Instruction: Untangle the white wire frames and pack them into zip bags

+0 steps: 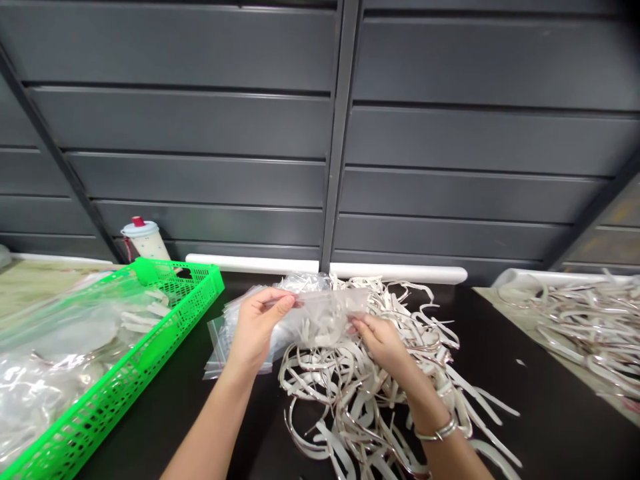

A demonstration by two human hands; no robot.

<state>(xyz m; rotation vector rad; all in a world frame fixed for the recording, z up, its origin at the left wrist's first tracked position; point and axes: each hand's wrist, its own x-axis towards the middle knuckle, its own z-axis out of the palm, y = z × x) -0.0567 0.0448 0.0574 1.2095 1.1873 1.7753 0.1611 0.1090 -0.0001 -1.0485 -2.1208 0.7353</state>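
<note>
Bag (325, 315) was pinched at both ends, left hand (257, 328) at 9 o'clock, right hand (383, 341) at 3; long axis crosswise. Strips (350, 407) were piled at 6 o'clock.

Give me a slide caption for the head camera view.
Left hand and right hand hold a clear plastic bag over a pile of white headbands, green basket alongside.

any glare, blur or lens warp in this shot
Head view: wide-angle warp splays the grey panels toward the edges; glare whitens the plastic bags in the green basket at far left; the clear bag, pinched between left hand and right hand, looks soft and milky; the white strips look fairly sharp; lighting even, shadows faint.
</note>
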